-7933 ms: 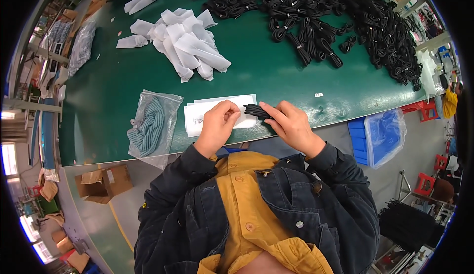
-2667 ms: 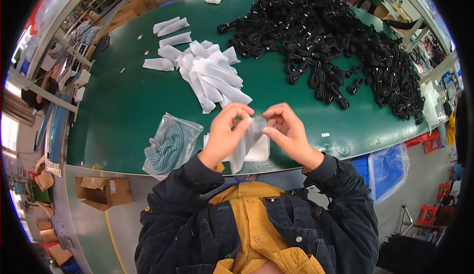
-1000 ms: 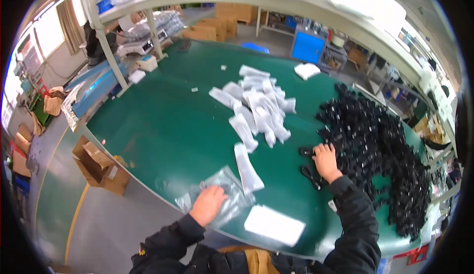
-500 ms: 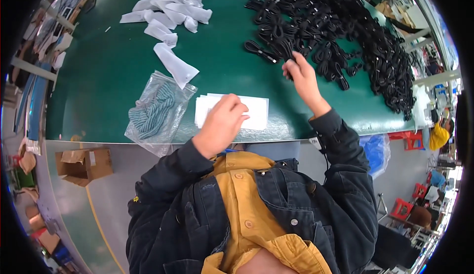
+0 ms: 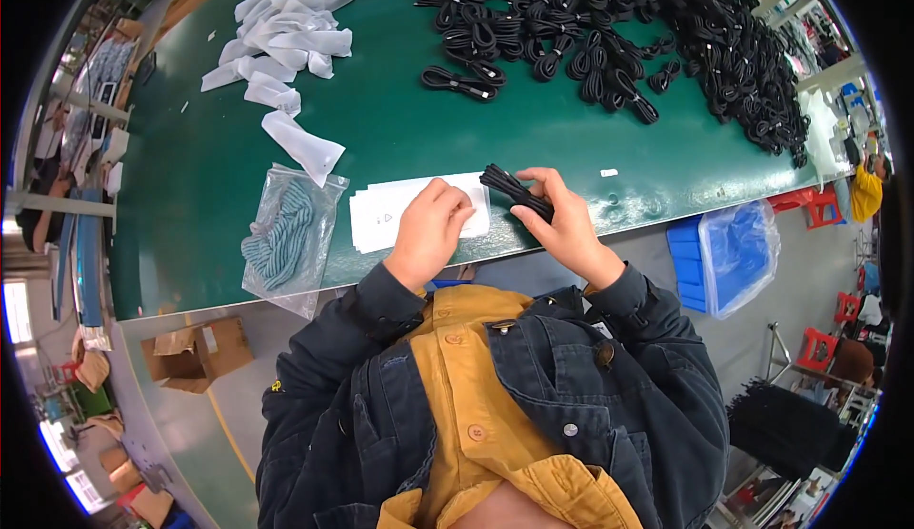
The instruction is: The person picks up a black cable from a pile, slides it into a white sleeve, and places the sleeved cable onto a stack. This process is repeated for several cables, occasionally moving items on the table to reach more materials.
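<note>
A stack of flat white plastic bags [image 5: 376, 217] lies near the table's front edge. Resting over its middle is my left hand [image 5: 428, 229], fingers curled and pinched at the top bag; the fingertips are partly hidden. At the stack's right end, my right hand [image 5: 565, 224] grips a coiled black cable [image 5: 514, 189], its looped end pointing left over the bags. To the left, a clear bag [image 5: 324, 219] holds grey-green striped cord or fabric [image 5: 283, 229]. Beyond it lies a heap of filled white bags [image 5: 276, 43].
Bundled black cables [image 5: 571, 15] pile up across the far and right side of the green table [image 5: 390, 129]. A small white tag [image 5: 609, 173] lies right of my hand. Below the table edge stand a blue bin with plastic liner [image 5: 690, 262] and an open cardboard box [image 5: 224, 348].
My right hand has drawn the black cable from the pile toward me, to the right end of the white bags. My left hand stays at the stack. The view has shifted slightly.
</note>
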`<state>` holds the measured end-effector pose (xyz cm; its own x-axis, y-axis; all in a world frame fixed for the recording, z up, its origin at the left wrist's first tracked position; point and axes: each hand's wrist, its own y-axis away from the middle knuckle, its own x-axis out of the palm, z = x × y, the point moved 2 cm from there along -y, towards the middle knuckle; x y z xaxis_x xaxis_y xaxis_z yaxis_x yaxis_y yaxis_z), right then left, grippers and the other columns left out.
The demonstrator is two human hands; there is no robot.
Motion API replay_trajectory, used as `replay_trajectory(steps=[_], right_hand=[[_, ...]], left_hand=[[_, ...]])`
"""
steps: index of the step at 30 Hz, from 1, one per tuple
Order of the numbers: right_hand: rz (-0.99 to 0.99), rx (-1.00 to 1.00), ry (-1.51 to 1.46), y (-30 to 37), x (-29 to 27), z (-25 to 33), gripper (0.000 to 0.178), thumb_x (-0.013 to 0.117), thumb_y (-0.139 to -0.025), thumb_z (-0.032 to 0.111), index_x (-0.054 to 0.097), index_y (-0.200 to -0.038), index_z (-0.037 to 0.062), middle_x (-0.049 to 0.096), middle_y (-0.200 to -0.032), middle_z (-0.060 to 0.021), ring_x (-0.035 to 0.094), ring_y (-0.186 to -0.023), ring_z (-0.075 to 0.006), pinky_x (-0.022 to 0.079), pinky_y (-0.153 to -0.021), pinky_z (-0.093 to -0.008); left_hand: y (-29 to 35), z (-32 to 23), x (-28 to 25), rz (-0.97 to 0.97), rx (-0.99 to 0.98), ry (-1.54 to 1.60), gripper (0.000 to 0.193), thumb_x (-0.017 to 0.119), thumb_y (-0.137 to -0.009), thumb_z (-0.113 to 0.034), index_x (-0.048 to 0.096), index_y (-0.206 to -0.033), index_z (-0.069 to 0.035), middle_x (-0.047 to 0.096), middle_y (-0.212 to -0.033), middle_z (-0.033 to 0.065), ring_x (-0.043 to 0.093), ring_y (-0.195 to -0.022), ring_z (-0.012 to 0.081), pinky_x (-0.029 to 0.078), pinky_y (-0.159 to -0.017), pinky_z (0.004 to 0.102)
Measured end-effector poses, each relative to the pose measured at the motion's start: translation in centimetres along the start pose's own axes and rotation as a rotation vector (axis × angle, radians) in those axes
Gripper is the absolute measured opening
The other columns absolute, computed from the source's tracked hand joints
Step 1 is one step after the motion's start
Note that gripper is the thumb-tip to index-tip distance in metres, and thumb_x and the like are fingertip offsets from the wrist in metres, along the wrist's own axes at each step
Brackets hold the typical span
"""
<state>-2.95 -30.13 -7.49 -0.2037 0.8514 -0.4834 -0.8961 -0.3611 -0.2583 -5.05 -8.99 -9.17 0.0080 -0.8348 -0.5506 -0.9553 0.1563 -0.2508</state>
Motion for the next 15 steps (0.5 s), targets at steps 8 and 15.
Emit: replay_trajectory(steps=[8,15], right_hand=[[-0.039,-0.118,0.049,0.8,0.0,0.6,0.043,0.071,-0.084,0.001,0.061,-0.126,0.0034,0.062,-0.091,-0.0127,0.062,-0.076,-0.0268,0.051,-0.069,-0.033],[0.125,-0.208,0.317,1.1,-0.4,0.9,0.039,0.069,-0.087,0.005,0.061,-0.125,0.0051,0.062,-0.093,-0.0112,0.063,-0.078,-0.0299,0.052,-0.07,-0.0342]], left_hand=[[0.2,0.4,-0.7,0.028,-0.219,0.19,0.006,0.067,-0.089,-0.001,0.061,-0.09,0.001,0.062,-0.085,0.005,0.054,-0.073,0.0098,0.047,-0.07,0.0254],[0.3,0.6,-1.0,-0.009,-0.256,0.282,0.008,0.068,-0.087,-0.001,0.061,-0.089,-0.001,0.062,-0.088,0.0055,0.056,-0.078,0.0108,0.047,-0.072,0.0257]])
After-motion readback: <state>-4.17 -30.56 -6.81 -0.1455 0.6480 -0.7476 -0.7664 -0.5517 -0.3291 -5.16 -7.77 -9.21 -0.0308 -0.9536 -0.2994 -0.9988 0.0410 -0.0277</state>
